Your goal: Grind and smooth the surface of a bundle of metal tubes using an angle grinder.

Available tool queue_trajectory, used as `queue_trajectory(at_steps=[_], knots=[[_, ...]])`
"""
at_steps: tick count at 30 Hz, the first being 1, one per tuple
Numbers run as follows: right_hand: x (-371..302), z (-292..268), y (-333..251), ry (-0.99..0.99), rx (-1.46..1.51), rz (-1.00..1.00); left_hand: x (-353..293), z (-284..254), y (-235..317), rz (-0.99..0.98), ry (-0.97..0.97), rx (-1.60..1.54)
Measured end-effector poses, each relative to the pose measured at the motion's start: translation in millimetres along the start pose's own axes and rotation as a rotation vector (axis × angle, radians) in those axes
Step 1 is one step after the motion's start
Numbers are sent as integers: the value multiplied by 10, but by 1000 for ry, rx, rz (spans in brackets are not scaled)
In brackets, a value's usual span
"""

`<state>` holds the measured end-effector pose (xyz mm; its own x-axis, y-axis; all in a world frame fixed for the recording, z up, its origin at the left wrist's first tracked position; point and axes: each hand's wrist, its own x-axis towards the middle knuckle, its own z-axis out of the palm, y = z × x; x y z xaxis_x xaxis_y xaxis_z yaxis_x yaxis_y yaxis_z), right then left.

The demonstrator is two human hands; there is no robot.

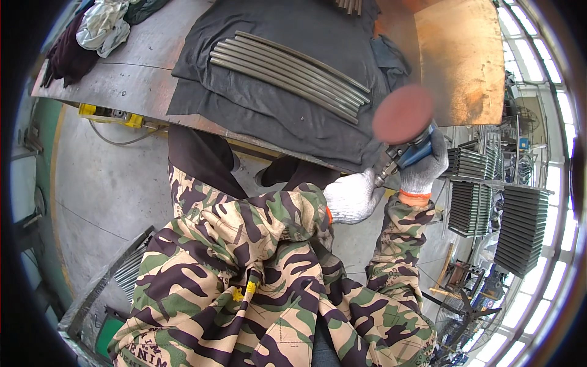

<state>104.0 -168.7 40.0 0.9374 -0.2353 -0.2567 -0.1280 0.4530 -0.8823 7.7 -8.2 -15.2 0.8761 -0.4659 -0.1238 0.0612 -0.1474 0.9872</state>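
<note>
My right hand [428, 165], in a white and grey knit glove with an orange cuff, is closed round the blue body of an air sander [413, 151]. The sander's round reddish-brown disc [403, 114] faces up and looks slightly blurred. My left hand [351, 199], also gloved, closes on the metal air fitting [385, 174] at the sander's tail; its fingertips are partly hidden. Beyond my hands, several metal tubes [290, 76] lie side by side, slanting across a dark cloth [208, 92]. The disc is apart from the tubes, off their right end.
The metal workbench [137, 92] carries the cloth, with crumpled rags [101, 27] at its far left. A brownish metal panel [461, 61] stands at the right. More tubes [350, 5] show at the far edge. Racks of dark stacked bars [521, 229] stand right; a bin [92, 306] is lower left.
</note>
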Motion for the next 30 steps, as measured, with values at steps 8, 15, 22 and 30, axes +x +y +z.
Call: queue_trajectory(at_steps=[8, 15, 22, 30], knots=[[55, 218, -43, -152, -325, -80, 48, -274, 111, -221, -282, -82], [458, 115, -612, -146, -974, -231, 317, -1482, -142, 108, -19, 482], [510, 75, -575, -113, -1057, -249, 1217, -1344, -180, 255, 153, 995], [249, -296, -571, 4, -1097, -267, 1784, -671, -757, 387, 514, 1056]])
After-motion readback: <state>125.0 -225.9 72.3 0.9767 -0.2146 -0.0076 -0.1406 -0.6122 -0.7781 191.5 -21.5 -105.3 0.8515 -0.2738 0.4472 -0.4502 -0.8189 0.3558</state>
